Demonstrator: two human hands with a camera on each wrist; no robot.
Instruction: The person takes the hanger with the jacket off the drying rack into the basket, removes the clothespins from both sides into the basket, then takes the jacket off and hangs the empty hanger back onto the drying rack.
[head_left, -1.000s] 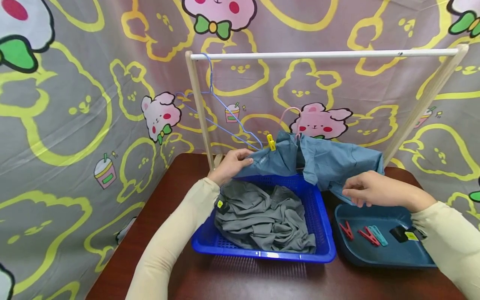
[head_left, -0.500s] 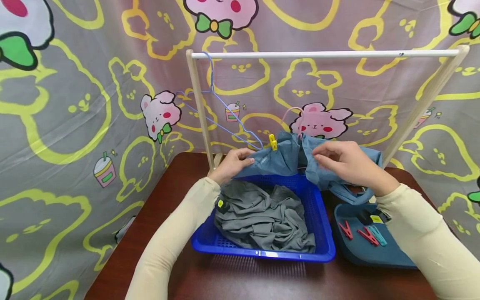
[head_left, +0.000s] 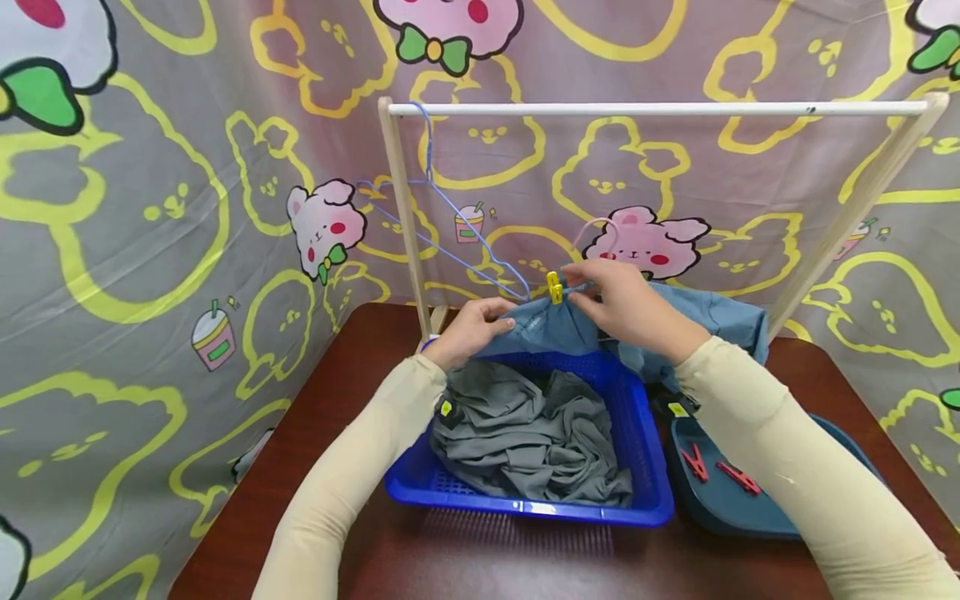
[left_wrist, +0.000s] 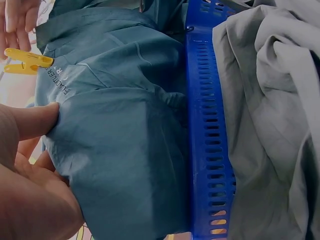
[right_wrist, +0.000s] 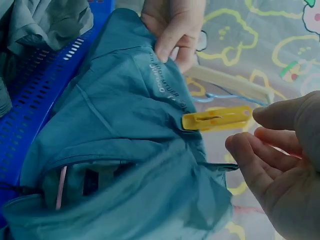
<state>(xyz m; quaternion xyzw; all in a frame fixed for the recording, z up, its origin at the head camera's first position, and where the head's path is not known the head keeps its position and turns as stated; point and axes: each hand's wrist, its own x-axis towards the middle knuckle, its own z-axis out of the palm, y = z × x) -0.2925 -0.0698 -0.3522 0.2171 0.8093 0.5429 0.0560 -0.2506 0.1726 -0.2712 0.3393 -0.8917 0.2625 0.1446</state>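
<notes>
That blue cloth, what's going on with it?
Somebody's left hand pinches the edge of the blue cloth, and the right hand is beside a yellow clothespin clipped to it. A pink hanger shows inside. All that sits below the white rail. Grey fabric lies in the blue basket.

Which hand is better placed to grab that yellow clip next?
Probably the right hand: it is right beside the yellow clip, while the left hand pinches the blue garment.
</notes>
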